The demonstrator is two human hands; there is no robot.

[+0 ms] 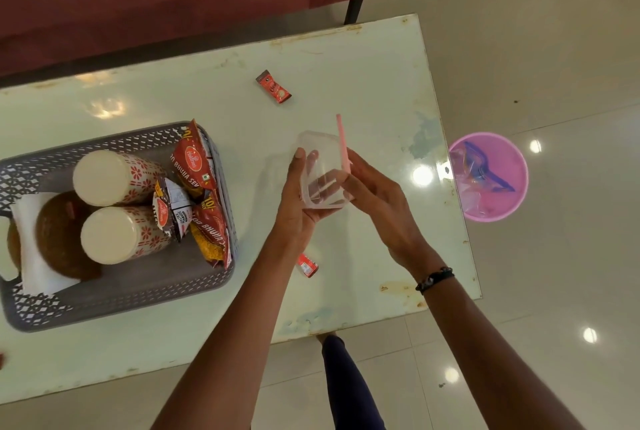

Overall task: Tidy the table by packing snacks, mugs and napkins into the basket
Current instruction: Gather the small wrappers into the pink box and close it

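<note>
Fingers [300, 155] of the left hand [294, 201] curl round a clear plastic container [320, 169], thumb on its near wall, held tilted above the desk [363, 76]; fingers of the right hand [377, 194] pinch a pink lid [343, 143] edge-on against the container's right rim.

Largest first: pale glossy desk, worn at the edges. On its left, grey lattice basket [114, 294], already loaded with two patterned mugs [114, 207] lying on their sides, white napkins [33, 253], something brown and round, and red snack packets [197, 169] upright against the right wall. Beyond the desk's right edge, on the floor, a pink tub [498, 180]. Smallest: one red sachet [273, 87] near the far edge, another [307, 265] partly hidden under the left forearm.

Probably lidding the container. To do well: level the container, square the lid over the rim, press corners down in turn, then carry it to the basket's free near side. Both sachets not yet packed.
</note>
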